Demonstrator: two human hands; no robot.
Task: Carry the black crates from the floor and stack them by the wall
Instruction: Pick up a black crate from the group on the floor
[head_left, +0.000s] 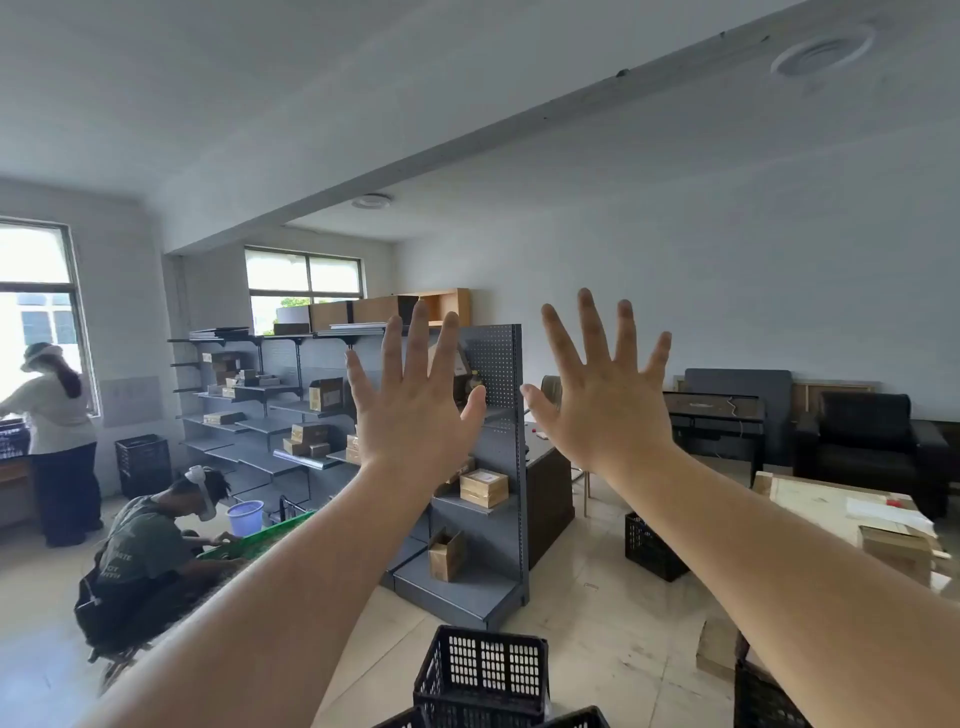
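left hand (415, 410): raised, fingers spread wide, empty
right hand (608, 410): same, likely calibration pose
crate (480, 675): on floor, untouched, not yet carried

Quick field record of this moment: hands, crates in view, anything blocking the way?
left hand: raised, fingers spread, empty
right hand: raised, fingers spread, empty
nearest crate: black, on floor, directly below hands
far crate: black, on floor right of grey shelving unit
crate by window wall: black, on the floor
bystanders: crouching person left; standing person at window
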